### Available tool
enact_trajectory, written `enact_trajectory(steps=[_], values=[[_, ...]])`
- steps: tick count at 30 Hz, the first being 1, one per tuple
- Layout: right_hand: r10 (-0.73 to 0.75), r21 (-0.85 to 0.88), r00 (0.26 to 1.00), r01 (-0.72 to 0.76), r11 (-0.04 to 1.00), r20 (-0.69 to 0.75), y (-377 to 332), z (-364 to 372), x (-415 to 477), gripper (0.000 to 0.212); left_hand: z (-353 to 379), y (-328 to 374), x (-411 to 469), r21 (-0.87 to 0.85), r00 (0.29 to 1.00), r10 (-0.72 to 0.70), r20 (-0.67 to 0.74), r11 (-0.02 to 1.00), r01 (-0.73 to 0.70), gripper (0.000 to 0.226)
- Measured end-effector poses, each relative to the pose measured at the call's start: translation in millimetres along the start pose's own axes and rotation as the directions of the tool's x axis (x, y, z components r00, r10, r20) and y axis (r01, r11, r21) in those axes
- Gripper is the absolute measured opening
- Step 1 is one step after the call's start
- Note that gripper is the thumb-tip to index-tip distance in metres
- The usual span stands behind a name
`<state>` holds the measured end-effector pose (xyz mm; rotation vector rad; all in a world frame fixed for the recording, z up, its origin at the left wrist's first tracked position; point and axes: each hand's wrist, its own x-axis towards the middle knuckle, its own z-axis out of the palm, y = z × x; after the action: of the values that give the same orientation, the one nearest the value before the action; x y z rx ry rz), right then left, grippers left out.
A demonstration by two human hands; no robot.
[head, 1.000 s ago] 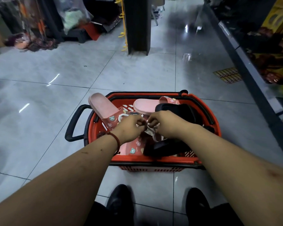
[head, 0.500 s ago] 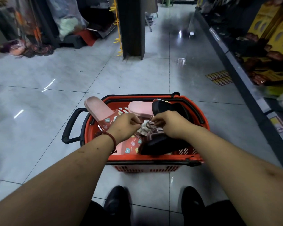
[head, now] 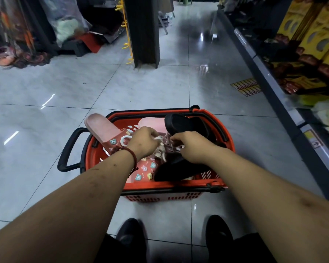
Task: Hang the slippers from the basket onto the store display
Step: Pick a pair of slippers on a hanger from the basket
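A red shopping basket (head: 219,184) stands on the tiled floor in front of my feet. It holds pink slippers (head: 103,128) with bear charms and black slippers (head: 186,123). Both hands reach into its middle. My left hand (head: 143,142) pinches a white plastic hanger piece (head: 160,138) among a tangle of hangers. My right hand (head: 193,147) grips the pale hanger of a black slipper, whose heel is raised above the basket's far rim. The fingertips of both hands are partly hidden in the tangle.
A black pillar (head: 143,31) with yellow display hooks (head: 126,44) rises straight ahead. A low shelf (head: 270,73) with yellow boxes runs along the right. Bagged goods (head: 65,25) crowd the far left. The basket's black handle (head: 67,150) sticks out to the left.
The black slipper has been lifted and its heel now stands above the far rim. My hands have drawn slightly apart over the hanger tangle.
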<state>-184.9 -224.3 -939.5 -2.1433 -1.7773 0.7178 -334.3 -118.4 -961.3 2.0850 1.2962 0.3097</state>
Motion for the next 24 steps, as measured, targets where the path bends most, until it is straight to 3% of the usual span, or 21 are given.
enact_trajectory(steps=[4, 7, 11, 14, 17, 21, 24], values=[[0.028, -0.010, 1.000, -0.028, 1.000, -0.009, 3, 2, 4, 0.049, -23, -8, -3, -0.213, 0.994, -0.043, -0.101, 0.977, 0.020, 0.018], [0.046, -0.011, 0.999, -0.047, 0.999, -0.021, 0, 8, 8, 0.050, -43, -22, -14, -0.180, 0.985, -0.028, -0.171, 0.984, -0.003, 0.022], [0.037, -0.042, 0.998, -0.039, 0.998, -0.049, -12, 13, 11, 0.035, -67, -40, -30, -0.259, 0.960, -0.081, -0.268, 0.966, 0.009, 0.016], [0.037, 0.047, 0.994, -0.032, 0.998, -0.100, -30, 18, 14, 0.031, -83, -55, -41, -0.452, 0.931, -0.185, -0.315, 0.892, 0.024, 0.019], [0.067, 0.201, 0.989, -0.040, 0.979, -0.129, -50, 25, 21, 0.034, -91, -63, -55, -0.610, 0.921, -0.279, -0.271, 0.790, 0.060, 0.016], [0.160, 0.619, 0.984, -0.079, 0.781, -0.077, -80, 32, 25, 0.054, -93, -63, -66, -0.762, 0.948, -0.303, -0.102, 0.636, 0.121, 0.010], [0.146, 0.808, 0.989, -0.091, 0.581, 0.007, -99, 32, 22, 0.036, -93, -55, -70, -0.817, 0.960, -0.272, 0.070, 0.537, 0.212, 0.012]])
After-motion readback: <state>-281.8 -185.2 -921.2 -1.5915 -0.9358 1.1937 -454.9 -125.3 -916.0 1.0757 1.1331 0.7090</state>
